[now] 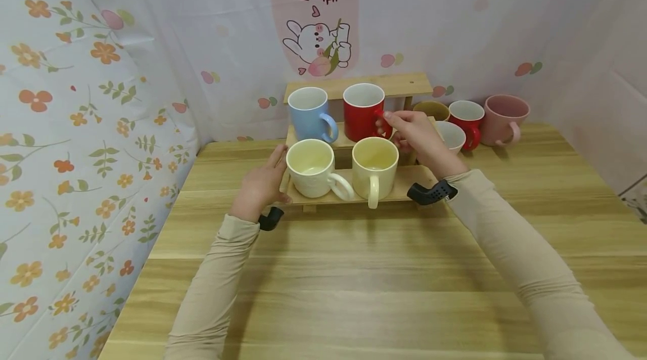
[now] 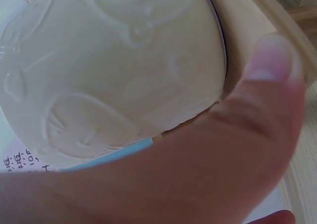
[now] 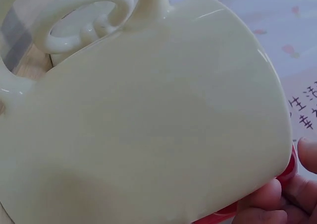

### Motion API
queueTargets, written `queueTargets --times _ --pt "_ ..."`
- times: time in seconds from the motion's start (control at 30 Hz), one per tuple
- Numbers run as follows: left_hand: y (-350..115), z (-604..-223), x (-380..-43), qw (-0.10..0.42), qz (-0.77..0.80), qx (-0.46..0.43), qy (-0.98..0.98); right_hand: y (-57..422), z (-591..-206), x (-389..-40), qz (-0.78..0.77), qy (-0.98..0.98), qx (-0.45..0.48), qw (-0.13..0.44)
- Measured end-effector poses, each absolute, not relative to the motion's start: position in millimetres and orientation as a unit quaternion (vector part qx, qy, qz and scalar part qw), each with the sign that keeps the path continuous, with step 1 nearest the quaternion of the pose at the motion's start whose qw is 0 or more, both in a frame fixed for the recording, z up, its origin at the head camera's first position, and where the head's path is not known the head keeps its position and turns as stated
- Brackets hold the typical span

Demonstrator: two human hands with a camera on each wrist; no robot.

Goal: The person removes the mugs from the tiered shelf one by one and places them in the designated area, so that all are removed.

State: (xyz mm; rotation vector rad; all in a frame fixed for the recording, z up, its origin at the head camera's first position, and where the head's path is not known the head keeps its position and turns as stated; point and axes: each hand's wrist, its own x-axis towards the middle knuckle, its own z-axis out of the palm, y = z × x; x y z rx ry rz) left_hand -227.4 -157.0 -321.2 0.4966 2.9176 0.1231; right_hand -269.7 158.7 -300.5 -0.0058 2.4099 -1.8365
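A red mug (image 1: 358, 119) stands on the middle step of a wooden stepped rack (image 1: 411, 180), and my right hand (image 1: 422, 138) pinches its handle. To its left is a light blue mug (image 1: 305, 122). On the lower step are a cream mug (image 1: 309, 181) with raised figures and a pale yellow mug (image 1: 365, 179). My left hand (image 1: 258, 188) rests at the rack's left end, beside the cream mug. Its thumb (image 2: 270, 60) lies at the lower board in the left wrist view. In the right wrist view, the yellow mug (image 3: 158, 115) hides most of the red one.
Right of the rack stand a pink mug (image 1: 497, 124), a second red mug (image 1: 462, 118), a white cup (image 1: 451, 140) and a brown one (image 1: 432, 110). Behind hangs a printed cloth (image 1: 217, 40); a floral cloth (image 1: 76, 180) borders the wooden table (image 1: 343, 292) on the left.
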Motion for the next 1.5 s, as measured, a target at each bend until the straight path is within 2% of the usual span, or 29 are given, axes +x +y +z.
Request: queueTargets --times 0.4,0.7,1.5 --pt "-156 -322 -228 0.098 0.048 0.164 0.98 159 -302 -269 -0.629 0.776 0.007 0.04" --pt "-156 -322 -225 0.097 0.052 0.162 0.981 166 -307 -263 -0.664 0.747 0.02 -0.004" --pt "-158 -322 -228 0.087 0.056 0.165 0.981 211 -308 -242 -0.746 0.662 0.037 -0.062"
